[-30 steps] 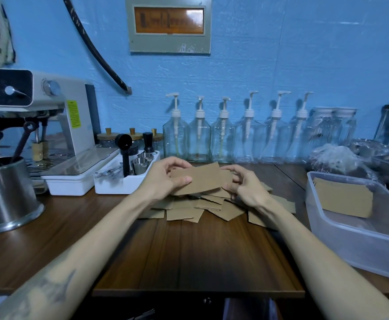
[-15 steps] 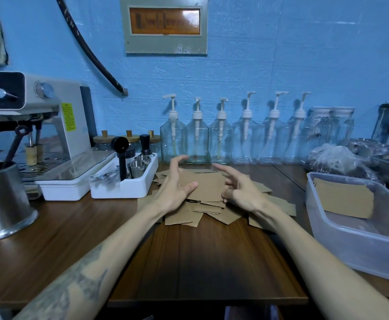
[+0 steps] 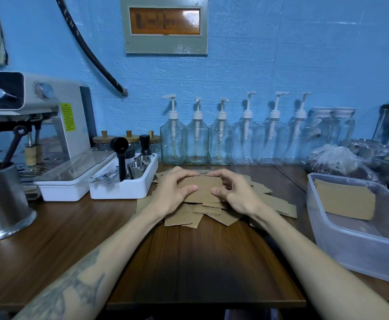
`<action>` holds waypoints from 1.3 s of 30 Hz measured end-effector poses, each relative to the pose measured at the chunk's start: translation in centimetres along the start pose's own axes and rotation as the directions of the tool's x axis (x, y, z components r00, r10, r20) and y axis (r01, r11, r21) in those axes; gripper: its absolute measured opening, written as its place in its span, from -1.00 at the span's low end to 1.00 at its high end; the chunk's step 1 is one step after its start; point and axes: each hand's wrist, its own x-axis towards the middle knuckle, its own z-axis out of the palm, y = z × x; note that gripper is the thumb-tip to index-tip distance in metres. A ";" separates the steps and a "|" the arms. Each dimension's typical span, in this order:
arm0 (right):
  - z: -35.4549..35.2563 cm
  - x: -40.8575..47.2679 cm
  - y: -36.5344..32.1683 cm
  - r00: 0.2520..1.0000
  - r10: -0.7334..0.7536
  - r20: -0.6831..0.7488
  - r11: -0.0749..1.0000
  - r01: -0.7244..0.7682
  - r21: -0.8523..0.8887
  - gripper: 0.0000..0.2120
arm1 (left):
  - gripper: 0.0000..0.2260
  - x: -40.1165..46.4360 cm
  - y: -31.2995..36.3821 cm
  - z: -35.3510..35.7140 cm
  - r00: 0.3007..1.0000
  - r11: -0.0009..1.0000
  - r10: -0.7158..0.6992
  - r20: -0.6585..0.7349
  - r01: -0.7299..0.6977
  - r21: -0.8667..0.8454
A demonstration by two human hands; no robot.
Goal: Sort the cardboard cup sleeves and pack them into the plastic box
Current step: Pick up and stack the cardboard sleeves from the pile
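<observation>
Between both hands' grip, top sleeve

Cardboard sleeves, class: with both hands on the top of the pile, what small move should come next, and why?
Probably lift the top sleeve clear of the pile. The left hand and right hand already curl round its ends, and the plastic box to the right holds only one sleeve.

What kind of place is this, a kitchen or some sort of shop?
Probably a coffee bar's prep counter: an espresso machine stands at the left, pump bottles line the blue wall, and cardboard cup sleeves lie heaped on the wooden counter.
</observation>
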 end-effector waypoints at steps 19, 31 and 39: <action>-1.7 1.6 0.7 0.949 0.150 -0.278 0.979 -0.181 -0.091 -0.65 | -0.66 -0.2 -4.2 -2.1 0.973 0.956 -0.231 -0.019 0.230 0.182; -2.7 1.4 2.1 0.963 0.183 -0.198 0.976 -0.202 -0.079 -0.70 | -0.60 3.4 -3.8 -1.4 0.967 0.929 -0.255 0.021 0.239 0.282; -2.6 1.7 2.9 0.973 0.150 -0.173 0.980 -0.170 -0.103 -0.71 | -0.49 6.2 -6.6 0.7 0.922 0.886 -0.367 0.121 0.307 0.347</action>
